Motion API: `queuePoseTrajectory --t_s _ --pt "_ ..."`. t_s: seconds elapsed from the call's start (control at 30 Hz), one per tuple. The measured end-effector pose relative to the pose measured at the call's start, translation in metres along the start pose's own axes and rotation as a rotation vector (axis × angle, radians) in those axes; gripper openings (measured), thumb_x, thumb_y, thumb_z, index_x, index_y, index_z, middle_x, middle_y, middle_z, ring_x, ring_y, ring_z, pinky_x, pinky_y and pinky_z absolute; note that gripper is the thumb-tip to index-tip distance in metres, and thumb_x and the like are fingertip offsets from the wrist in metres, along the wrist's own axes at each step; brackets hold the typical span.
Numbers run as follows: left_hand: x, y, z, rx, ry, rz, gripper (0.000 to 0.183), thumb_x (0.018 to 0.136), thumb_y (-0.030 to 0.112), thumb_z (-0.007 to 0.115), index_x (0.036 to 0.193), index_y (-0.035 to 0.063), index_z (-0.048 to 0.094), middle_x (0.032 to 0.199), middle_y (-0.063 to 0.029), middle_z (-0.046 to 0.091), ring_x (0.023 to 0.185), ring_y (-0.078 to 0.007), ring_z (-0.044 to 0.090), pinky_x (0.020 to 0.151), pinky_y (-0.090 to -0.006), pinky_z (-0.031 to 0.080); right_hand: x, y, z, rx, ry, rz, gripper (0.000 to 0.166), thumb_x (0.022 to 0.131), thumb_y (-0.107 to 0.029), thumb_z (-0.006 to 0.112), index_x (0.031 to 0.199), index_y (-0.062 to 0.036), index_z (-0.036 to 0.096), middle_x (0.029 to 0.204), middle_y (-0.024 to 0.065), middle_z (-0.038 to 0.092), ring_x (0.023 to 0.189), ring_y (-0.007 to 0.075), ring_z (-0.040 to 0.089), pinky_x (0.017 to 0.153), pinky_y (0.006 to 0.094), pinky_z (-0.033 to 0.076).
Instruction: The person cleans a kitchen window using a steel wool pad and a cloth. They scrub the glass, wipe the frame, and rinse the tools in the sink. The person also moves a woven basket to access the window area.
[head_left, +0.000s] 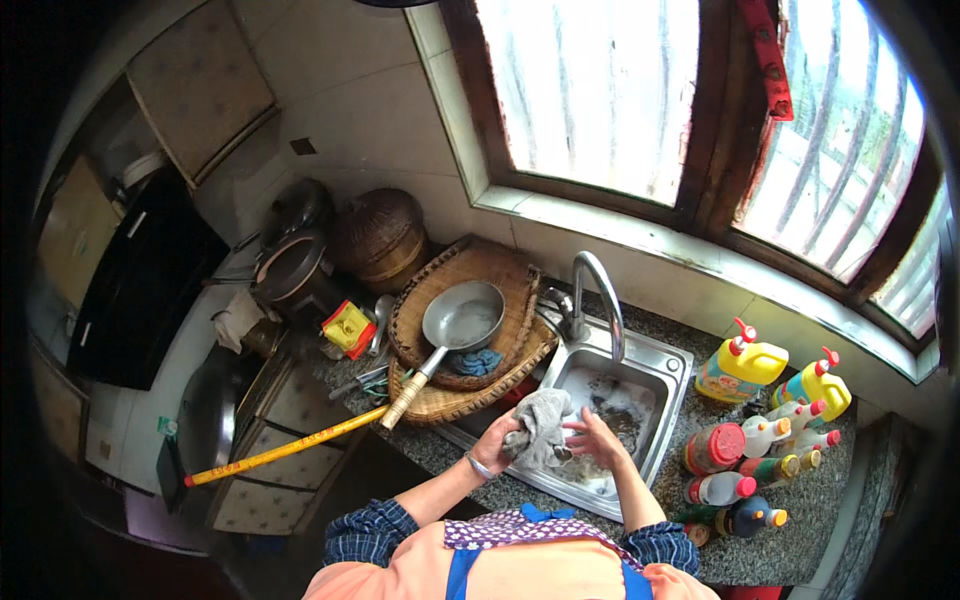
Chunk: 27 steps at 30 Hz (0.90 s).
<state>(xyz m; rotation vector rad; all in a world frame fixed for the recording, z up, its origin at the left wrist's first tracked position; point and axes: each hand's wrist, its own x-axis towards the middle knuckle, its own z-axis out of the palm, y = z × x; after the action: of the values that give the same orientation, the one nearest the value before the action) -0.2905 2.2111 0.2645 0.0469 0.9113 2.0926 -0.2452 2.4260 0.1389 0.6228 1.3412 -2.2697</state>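
Note:
A crumpled grey cloth (541, 427) is gripped in my left hand (495, 444), above the near left rim of the stainless steel sink (664, 420). My right hand (600, 442) is at the cloth's right side with its fingers apart; whether the fingertips touch the cloth I cannot tell. Below my hands, the sink basin holds foamy water (619, 401) with dark matter in it. The curved chrome faucet (600, 262) arches over the basin from behind. No stream of water shows from its spout.
Left of the sink, a metal ladle (463, 315) and a blue cloth (477, 363) lie on stacked woven bamboo trays (420, 300). A yellow pole (300, 445) juts out leftward. Yellow detergent jugs (739, 369) and several bottles (720, 489) crowd the right granite counter (795, 532).

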Motion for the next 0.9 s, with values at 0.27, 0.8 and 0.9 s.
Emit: queuePoseTrajectory --t_s 0.27,0.8,0.9 --pt "0.041 -0.003 0.022 0.012 -0.099 -0.086 0.050 0.084 0.009 0.046 0.132 0.0140 0.032 0.118 -0.0042 0.052 0.104 -0.0175 0.053 0.087 -0.0351 0.046 -0.047 -0.076 0.046 0.185 0.036 -0.366 0.047 0.071 -0.016 0.070 0.112 -0.0072 0.049 0.103 0.0066 0.056 0.093 0.0172 0.055 0.079 0.0311 0.046" --pt "0.011 -0.033 -0.054 0.288 0.279 -0.329 0.023 0.089 0.011 0.043 0.110 0.0028 0.044 0.102 -0.0136 0.058 0.092 -0.0205 0.060 0.078 -0.0298 0.049 0.032 -0.047 -0.101 -0.140 0.691 -0.571 0.022 0.075 -0.013 0.062 0.091 0.0017 0.060 0.085 0.0134 0.063 0.077 0.0253 0.060 0.070 0.0318 0.047" --pt "0.006 -0.026 -0.047 0.382 0.325 -0.326 0.021 0.088 0.010 0.044 0.108 0.0030 0.046 0.100 -0.0123 0.059 0.090 -0.0187 0.060 0.076 -0.0271 0.048 0.084 0.012 -0.134 -0.747 1.088 -0.272 0.031 0.068 -0.012 0.056 0.096 0.0023 0.056 0.096 0.0236 0.056 0.092 0.0410 0.053 0.079 0.0431 0.043"
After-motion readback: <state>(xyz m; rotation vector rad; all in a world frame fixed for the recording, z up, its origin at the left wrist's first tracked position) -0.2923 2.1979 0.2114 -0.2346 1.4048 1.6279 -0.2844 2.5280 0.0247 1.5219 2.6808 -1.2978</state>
